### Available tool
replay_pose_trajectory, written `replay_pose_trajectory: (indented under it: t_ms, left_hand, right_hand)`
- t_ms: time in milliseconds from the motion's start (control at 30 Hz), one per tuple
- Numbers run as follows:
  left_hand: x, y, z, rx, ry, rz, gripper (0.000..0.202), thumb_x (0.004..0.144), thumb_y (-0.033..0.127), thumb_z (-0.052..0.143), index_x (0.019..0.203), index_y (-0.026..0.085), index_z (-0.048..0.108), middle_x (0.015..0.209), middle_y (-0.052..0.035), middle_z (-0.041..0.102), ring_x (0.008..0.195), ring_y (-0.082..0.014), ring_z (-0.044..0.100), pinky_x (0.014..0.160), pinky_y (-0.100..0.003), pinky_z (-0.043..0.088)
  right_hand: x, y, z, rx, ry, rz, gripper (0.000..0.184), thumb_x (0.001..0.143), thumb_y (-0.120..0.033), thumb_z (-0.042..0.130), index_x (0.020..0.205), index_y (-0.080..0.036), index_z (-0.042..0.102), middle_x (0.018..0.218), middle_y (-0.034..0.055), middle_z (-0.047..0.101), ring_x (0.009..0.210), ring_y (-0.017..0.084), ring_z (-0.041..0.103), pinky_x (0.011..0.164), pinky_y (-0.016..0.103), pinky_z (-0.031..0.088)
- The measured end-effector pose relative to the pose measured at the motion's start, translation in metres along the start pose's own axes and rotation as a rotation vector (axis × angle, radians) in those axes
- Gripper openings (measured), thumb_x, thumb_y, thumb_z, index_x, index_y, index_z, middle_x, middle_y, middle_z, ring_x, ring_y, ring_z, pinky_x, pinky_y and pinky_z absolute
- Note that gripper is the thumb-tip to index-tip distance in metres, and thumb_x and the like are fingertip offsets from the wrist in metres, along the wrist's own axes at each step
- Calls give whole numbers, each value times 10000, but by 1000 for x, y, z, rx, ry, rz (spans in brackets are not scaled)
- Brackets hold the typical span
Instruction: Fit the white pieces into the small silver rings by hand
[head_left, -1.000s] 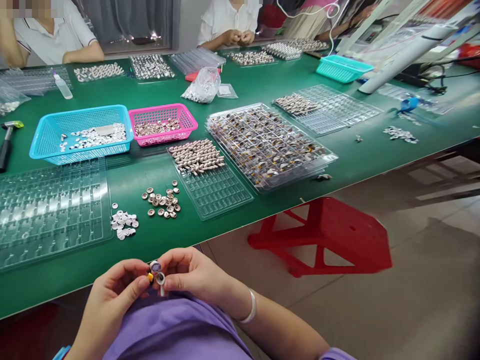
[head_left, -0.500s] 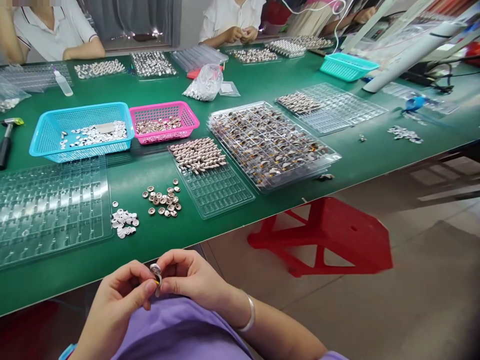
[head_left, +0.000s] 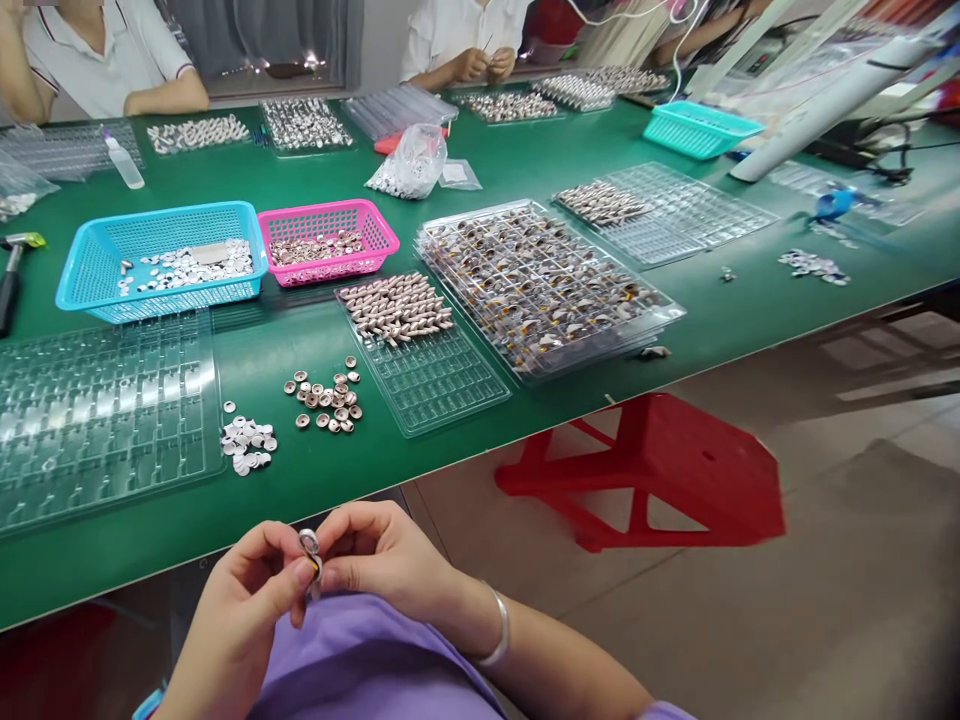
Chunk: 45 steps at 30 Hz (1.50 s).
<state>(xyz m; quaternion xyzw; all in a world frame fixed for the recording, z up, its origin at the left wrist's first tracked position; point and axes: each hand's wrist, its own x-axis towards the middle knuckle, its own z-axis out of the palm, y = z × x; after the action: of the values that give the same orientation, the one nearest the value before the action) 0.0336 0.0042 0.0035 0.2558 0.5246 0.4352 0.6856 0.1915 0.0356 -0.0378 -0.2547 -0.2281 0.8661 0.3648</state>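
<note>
Two blue baskets (head_left: 161,262) (head_left: 701,130), one pink basket (head_left: 328,242), one red stool (head_left: 660,470), one glue bottle (head_left: 122,162), one hammer (head_left: 13,270), one clear bag (head_left: 409,165), two hands (head_left: 240,610) (head_left: 386,555)

A blue basket (head_left: 97,262) and pink basket (head_left: 375,225) sit side by side on the green table (head_left: 525,165), near a red stool (head_left: 675,470).

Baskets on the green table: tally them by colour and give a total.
Blue basket: 1
Pink basket: 1
Teal basket: 1
Total: 3 baskets
</note>
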Motion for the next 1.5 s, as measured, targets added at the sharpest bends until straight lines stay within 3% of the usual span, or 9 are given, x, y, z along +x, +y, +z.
replay_pose_trajectory:
  t_ms: [167, 433, 833, 1067, 1267, 1500]
  left_hand:
    - [-3, -4, 6, -96, 89, -54, 319, 607, 351, 892, 709, 180, 642, 672, 43, 568, 509, -57, 462, 450, -174, 368]
    - [-5, -2, 7, -183, 26, -236, 390, 588, 387, 891, 748, 194, 592, 598, 55, 539, 481, -61, 447, 458, -188, 354]
    - [-10, -17, 11, -197, 79, -141, 326, 716, 441, 818, 860, 235, 610, 733, 56, 497, 592, -82, 425, 544, -226, 406]
    - [-3, -12, 8, -95, 102, -3, 391, 593, 461, 892, 754, 206, 643, 653, 41, 549, 583, -92, 427, 541, -211, 383]
    - [-5, -2, 9, -66, 133, -57, 384, 544, 396, 928, 734, 181, 673, 643, 40, 548, 588, -77, 421, 544, -187, 355]
    - [-4, -2, 8, -62, 72, -85, 399, 539, 393, 925, 703, 181, 629, 613, 49, 521, 547, -77, 440, 492, -185, 381]
  right_hand:
    - [0, -1, -1, -35, 30, -1, 292, 546, -227, 941, 758, -141, 760, 723, 9, 758, 639, 103, 706, 675, 225, 566]
    - [0, -3, 1, -52, 55, 4, 270, 527, -202, 940, 736, -148, 779, 715, 21, 760, 638, 118, 709, 662, 236, 590]
    - [1, 2, 7, -111, 164, -110, 227, 513, -203, 940, 657, -167, 769, 706, 8, 750, 634, 125, 691, 680, 259, 605]
    - [3, 0, 7, -25, 87, -50, 299, 520, -245, 947, 742, -156, 768, 716, 20, 765, 631, 142, 716, 662, 279, 611]
    - [3, -2, 5, -37, 72, -43, 252, 534, -189, 936, 728, -164, 777, 738, 12, 771, 658, 105, 715, 677, 206, 582]
    - [4, 0, 6, -113, 87, -102, 249, 521, -229, 945, 685, -170, 767, 729, 14, 759, 657, 134, 703, 689, 264, 600]
